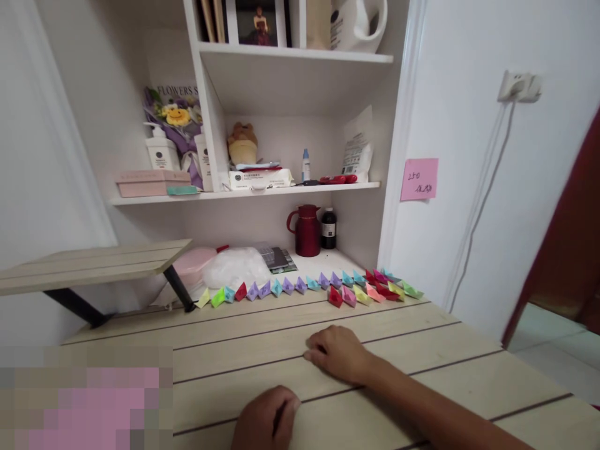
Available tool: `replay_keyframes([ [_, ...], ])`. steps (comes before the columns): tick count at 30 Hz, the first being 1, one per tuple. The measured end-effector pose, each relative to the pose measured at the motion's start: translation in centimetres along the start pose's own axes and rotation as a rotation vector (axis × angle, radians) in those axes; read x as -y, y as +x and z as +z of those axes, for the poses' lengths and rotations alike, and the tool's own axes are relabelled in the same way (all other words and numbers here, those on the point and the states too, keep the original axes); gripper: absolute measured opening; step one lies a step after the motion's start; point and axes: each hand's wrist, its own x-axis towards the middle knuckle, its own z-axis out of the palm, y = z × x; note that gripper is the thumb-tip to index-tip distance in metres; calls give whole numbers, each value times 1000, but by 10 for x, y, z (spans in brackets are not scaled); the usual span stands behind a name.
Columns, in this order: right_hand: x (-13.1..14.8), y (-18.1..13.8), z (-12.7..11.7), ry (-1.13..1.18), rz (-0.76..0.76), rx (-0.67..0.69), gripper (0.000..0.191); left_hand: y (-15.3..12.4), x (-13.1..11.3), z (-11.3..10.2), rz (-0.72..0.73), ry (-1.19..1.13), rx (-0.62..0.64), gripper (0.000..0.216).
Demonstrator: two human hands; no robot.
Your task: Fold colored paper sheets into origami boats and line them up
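Observation:
My right hand (336,354) rests on the slatted wooden tabletop (225,365), its fingers curled in and nothing showing between them. Closer to me, my left hand (267,417) is also curled, the thumb lying against the fingers; no object shows in it. Beyond both hands runs a row of small folded paper boats in several colours, among them a red boat (240,291), a purple boat (300,285) and a light-blue boat (276,287). At its right end a second row stands in front, with a pink boat (349,296) and a green boat (412,289). Neither hand touches the boats.
A raised wooden stand (94,262) on black legs occupies the left side. Behind the boats are a clear plastic bag (237,267), a red jug (307,231) and a dark bottle (329,229). White shelves (290,51) rise above. A pink note (419,179) sticks to the wall.

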Motion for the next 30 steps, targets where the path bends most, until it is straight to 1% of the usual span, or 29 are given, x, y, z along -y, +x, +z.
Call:
replay_keyframes([
  [3,20,-11,6,-71,-11,61,22,2,-1,-3,-46,-104,-6,32],
  [6,24,-28,-1,-117,-32,92,16,3,-5,-7,-125,-258,6,36],
  [8,27,-43,-5,-142,-25,88,13,4,-7,-10,-172,-356,3,38],
  [11,35,-63,0,-178,-2,28,10,4,-7,-11,-181,-411,-18,39],
  [13,40,-72,5,-235,-50,-81,10,4,-4,-9,-161,-388,-27,38],
  [15,42,-75,10,-265,-95,-146,11,4,-3,-6,-126,-324,-45,35],
  [17,41,-77,12,-260,-123,-173,10,0,-5,-4,-48,-214,-71,30],
  [19,38,-80,13,-246,-139,-183,12,-6,-9,-4,100,-61,-45,27],
  [22,30,-82,16,-222,-167,-183,15,-18,-18,-9,118,23,-34,19],
  [25,20,-81,21,-160,-204,-163,19,-30,-22,-22,127,87,16,18],
  [27,16,-80,24,-114,-215,-141,19,-42,-23,-34,135,124,48,17],
  [30,13,-80,23,-52,-209,-83,20,-63,-18,-65,141,175,50,20],
])
